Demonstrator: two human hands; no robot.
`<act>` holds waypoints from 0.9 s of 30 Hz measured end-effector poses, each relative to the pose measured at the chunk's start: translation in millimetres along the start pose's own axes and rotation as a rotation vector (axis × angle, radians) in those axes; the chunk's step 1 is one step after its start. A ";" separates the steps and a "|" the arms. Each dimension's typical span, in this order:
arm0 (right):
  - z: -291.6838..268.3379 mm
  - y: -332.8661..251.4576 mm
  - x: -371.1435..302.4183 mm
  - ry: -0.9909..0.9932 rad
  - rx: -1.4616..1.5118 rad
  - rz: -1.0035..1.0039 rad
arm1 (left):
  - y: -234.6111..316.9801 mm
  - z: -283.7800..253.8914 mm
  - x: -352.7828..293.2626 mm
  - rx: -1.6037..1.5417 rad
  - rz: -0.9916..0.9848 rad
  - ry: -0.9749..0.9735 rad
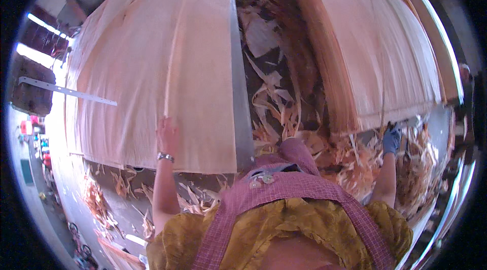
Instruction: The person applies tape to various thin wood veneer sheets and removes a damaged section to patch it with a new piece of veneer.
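In the head view, nearest the camera is the wearer's clothing: a mustard-yellow shirt [284, 219] beneath a reddish checked apron [299, 189], with a small clear item resting at its bib. The left arm reaches forward, a metal band [165, 157] around its wrist. The left hand [167, 135] is bare and lies palm down, its fingers extended, on a pale wood sheet [208, 82] atop the left stack, right at the lower end of a raised lengthwise ridge [175, 47]. The right hand [391, 140], in a blue glove, is at the near edge of the right wood stack [395, 67]; whether it pinches that edge or only touches it, I cannot tell. The two stacks stand apart, and the gap between them is strewn with curled wood strips [274, 95]. More scraps [355, 158] lie heaped below the right stack, and others lie along the near side of the left one. At far left, a perforated metal strip [68, 91] juts over the left stack's edge.
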State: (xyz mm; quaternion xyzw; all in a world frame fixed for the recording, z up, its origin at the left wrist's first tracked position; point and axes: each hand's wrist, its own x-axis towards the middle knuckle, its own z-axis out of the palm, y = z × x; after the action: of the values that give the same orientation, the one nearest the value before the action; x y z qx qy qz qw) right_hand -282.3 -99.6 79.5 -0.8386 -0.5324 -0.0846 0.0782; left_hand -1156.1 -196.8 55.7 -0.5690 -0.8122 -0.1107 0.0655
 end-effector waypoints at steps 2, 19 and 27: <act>20.5 12.4 46.5 -0.011 -0.456 -0.252 | 53.3 -21.3 17.2 -0.100 -0.060 -0.053; 70.0 -610.6 109.5 -0.292 1.024 -1.520 | 94.0 -256.2 152.1 -0.867 -0.582 1.234; -206.8 -762.1 -56.7 -1.051 1.664 -1.858 | 172.3 -166.6 129.2 -1.292 -0.580 0.968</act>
State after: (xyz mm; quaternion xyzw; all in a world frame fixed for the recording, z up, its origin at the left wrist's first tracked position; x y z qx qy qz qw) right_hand -1008.8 125.5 299.4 0.1910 -0.7574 0.5669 0.2616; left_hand -1042.0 -65.1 265.0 -0.1543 -0.5858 -0.7948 0.0371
